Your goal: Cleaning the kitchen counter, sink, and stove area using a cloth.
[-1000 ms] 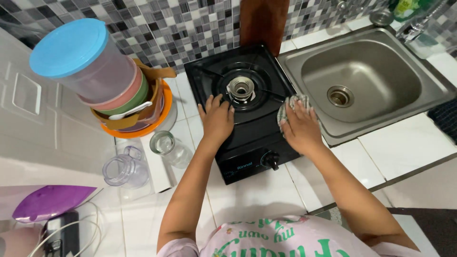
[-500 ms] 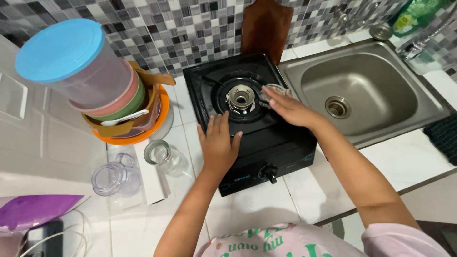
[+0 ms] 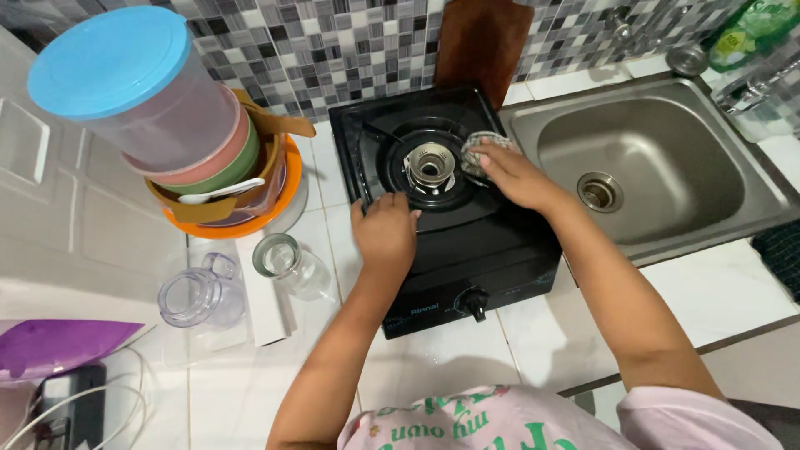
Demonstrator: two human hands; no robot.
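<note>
right hand (image 3: 510, 173): fingers closed on a grey scouring pad (image 3: 481, 147), which is pressed onto the stove top just right of the burner.
left hand (image 3: 386, 232): laid flat, palm down, fingers spread; nothing gripped; rested on the front left of the stove top, fingertips at the burner ring's edge.
scouring pad: held under the right fingertips, touching the black surface between burner and right stove edge.
gas stove (image 3: 467, 258): single-burner, black, set on the white tiled table (image 3: 717, 292); both hands are on it.
burner (image 3: 429, 164): metal cap, centred between the two hands, just ahead of the left hand.
knob (image 3: 476, 303): on the stove's front face, nearer the body than the left hand, untouched.
sink (image 3: 667, 142): stainless, seen to the right of the right hand; drain (image 3: 598, 191) just beside the right wrist.
cutting board (image 3: 483, 42): brown wood, leaned on the mosaic wall beyond the right hand.
stacked containers (image 3: 179, 142): far left of the left hand; a clear tub with a blue lid (image 3: 108, 60) is tilted over pink, green and orange bowls.
glass jar (image 3: 287, 264): lying left of the left forearm, well apart.
clear jug (image 3: 200, 293): further left, beside the jar.
purple lid (image 3: 58, 343): at the lower left edge.
sleeves: pink shirt seen at the bottom.
</note>
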